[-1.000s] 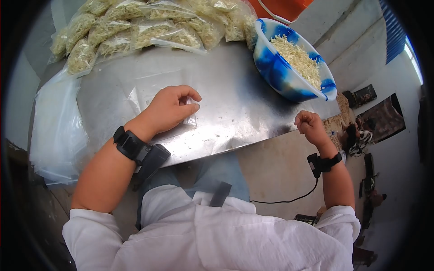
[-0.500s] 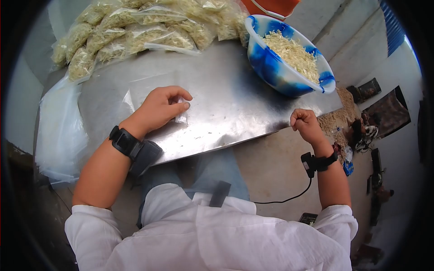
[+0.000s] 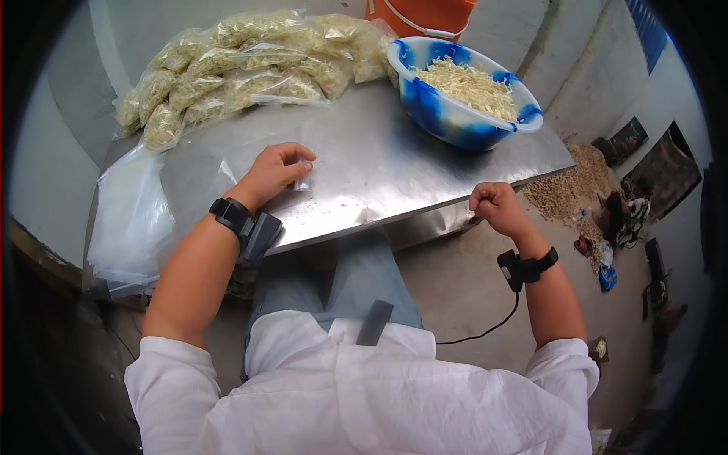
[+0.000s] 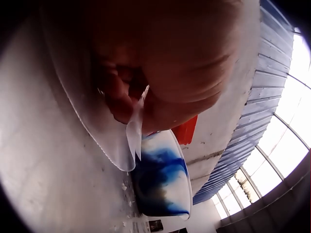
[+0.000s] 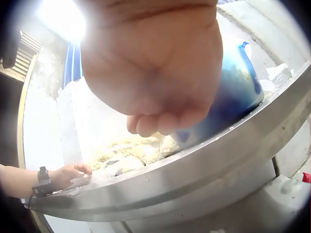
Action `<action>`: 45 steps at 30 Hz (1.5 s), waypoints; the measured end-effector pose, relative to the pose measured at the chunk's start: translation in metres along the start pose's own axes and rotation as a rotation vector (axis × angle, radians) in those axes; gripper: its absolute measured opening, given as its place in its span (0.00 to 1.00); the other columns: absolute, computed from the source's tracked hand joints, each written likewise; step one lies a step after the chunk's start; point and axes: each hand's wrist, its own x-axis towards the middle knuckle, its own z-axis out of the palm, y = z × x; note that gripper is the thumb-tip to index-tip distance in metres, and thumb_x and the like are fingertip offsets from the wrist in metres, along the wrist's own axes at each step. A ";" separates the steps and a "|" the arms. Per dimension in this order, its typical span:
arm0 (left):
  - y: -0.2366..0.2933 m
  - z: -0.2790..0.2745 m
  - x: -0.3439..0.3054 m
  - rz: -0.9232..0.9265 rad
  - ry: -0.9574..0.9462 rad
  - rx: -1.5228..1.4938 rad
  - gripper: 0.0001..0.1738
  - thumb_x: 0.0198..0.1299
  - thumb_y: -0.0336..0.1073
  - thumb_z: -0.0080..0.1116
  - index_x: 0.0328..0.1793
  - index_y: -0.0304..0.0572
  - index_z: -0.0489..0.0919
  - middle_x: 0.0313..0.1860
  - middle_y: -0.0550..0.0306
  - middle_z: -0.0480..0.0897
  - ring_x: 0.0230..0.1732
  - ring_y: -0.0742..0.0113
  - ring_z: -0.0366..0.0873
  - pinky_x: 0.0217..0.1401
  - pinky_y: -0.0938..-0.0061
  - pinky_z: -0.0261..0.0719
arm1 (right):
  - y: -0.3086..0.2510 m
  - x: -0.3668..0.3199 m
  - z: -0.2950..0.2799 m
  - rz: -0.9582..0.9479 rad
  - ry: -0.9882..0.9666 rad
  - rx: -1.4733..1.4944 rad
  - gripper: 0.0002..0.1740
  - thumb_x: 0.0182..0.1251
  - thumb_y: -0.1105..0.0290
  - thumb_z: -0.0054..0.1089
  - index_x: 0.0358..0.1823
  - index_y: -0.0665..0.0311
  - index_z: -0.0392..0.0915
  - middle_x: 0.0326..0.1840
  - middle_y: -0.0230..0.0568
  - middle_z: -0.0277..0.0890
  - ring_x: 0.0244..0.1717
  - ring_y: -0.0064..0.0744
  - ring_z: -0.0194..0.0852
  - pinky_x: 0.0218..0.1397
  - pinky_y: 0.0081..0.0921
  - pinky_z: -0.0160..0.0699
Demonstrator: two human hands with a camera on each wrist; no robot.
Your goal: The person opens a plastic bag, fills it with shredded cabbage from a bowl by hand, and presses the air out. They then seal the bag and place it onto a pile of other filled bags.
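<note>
My left hand [image 3: 273, 174] is low over the metal table [image 3: 364, 144], thumb and fingers pinching a clear plastic bag [image 4: 109, 143]. In the left wrist view the bag's edge sticks out from between the curled fingers. In the head view most of the bag is hard to make out against the shiny metal. My right hand [image 3: 500, 207] hangs just off the table's front edge with its fingers curled and nothing in them. Behind it stands a blue and white basin [image 3: 447, 121] holding pale shredded vegetable [image 3: 470, 89].
Filled clear bags of shreds [image 3: 258, 83] are piled along the back of the table. A stack of flat plastic bags [image 3: 129, 220] lies at the left end. An orange bucket [image 3: 417, 17] stands behind the basin. Pale pieces [image 3: 569, 186] are heaped on the floor at right.
The head view has shifted, so more of the floor and the table's front shows. My left hand keeps its grip on the bag, and the right stays curled near the edge.
</note>
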 end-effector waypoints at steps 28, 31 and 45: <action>-0.008 0.005 -0.002 -0.028 0.163 -0.152 0.18 0.53 0.31 0.55 0.52 0.35 0.76 0.33 0.62 0.75 0.27 0.78 0.71 0.30 0.84 0.71 | -0.057 0.204 0.060 -0.177 -0.288 -0.528 0.22 0.52 0.83 0.41 0.50 0.71 0.73 0.49 0.55 0.74 0.52 0.47 0.72 0.57 0.31 0.69; -0.009 0.006 -0.005 0.101 0.188 0.057 0.16 0.51 0.30 0.55 0.49 0.38 0.78 0.36 0.60 0.75 0.28 0.77 0.70 0.32 0.83 0.71 | -0.047 0.232 0.072 -0.129 -0.283 -0.637 0.25 0.50 0.82 0.41 0.53 0.68 0.72 0.51 0.55 0.72 0.54 0.49 0.70 0.58 0.33 0.67; -0.007 0.002 -0.010 0.198 0.116 0.155 0.13 0.49 0.28 0.54 0.42 0.40 0.80 0.34 0.59 0.74 0.29 0.73 0.69 0.35 0.81 0.69 | -0.050 0.253 0.078 -0.017 -0.420 -0.736 0.30 0.41 0.90 0.39 0.48 0.66 0.77 0.48 0.56 0.74 0.54 0.52 0.69 0.58 0.30 0.67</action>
